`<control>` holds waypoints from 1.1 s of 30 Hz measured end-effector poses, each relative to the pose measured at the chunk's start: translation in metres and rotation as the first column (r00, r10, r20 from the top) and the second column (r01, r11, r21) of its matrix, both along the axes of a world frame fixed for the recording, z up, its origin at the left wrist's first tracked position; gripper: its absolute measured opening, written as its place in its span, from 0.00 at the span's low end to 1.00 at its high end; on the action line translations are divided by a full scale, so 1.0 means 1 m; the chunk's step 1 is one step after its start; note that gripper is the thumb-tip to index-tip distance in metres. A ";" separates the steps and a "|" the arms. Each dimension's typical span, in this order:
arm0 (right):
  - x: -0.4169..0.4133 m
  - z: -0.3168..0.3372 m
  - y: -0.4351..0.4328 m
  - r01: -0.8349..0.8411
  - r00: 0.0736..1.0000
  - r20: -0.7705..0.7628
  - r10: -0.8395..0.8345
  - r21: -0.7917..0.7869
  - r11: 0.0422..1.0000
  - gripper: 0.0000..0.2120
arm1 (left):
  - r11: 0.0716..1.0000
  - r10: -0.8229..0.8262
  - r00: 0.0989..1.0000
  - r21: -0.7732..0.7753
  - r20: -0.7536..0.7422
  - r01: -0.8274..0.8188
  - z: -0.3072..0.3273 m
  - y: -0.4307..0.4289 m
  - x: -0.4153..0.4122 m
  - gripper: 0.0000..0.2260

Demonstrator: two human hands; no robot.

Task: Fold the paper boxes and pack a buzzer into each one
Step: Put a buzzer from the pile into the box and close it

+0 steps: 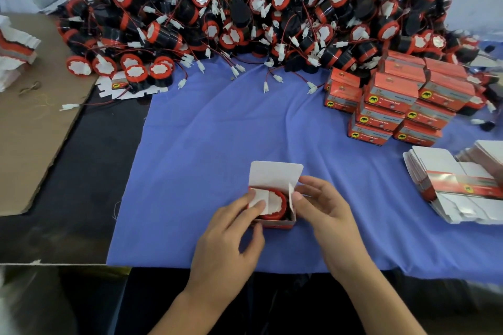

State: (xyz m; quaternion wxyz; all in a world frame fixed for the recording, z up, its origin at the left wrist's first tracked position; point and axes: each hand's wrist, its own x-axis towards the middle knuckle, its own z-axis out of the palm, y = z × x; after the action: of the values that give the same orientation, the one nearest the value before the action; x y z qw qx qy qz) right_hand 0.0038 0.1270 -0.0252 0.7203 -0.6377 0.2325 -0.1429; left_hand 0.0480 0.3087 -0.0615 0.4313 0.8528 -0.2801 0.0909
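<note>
**Head view: a buzzer (275, 205) sits in an open box (280, 223) near the front of the blue cloth (217, 144).**

The left hand (231, 236) presses the left flap (257, 200) flat with straight fingers; the right hand (321, 207) pinches the upright right flap (291, 198); best to fold it over squarely, then tuck the raised lid (275, 174); a heap (272, 8) of loose buzzers lies behind; packed boxes (394, 100) are stacked at right, near flat blanks (449, 187).
</note>
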 end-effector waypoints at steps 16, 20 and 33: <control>-0.024 -0.013 -0.021 -0.331 0.929 -0.069 0.363 -0.594 0.733 0.19 | 0.975 -0.187 0.935 -0.173 -0.300 0.140 0.022 0.010 0.021 0.20; -0.020 -0.015 -0.021 -0.286 0.942 -0.066 0.329 -0.672 0.683 0.17 | 0.963 -0.263 0.907 -0.142 -0.330 0.228 0.023 0.016 0.027 0.13; -0.013 -0.003 -0.023 -0.386 0.898 -0.241 0.369 -0.834 0.394 0.22 | 0.944 -0.259 0.943 0.153 -0.210 0.293 0.034 0.014 0.050 0.18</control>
State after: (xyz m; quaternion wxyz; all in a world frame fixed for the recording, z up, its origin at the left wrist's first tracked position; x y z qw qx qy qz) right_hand -0.0096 0.1039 -0.0283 0.3114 -0.9477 -0.0159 -0.0677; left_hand 0.0977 0.3229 -0.0278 0.3842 0.8456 -0.3626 -0.0771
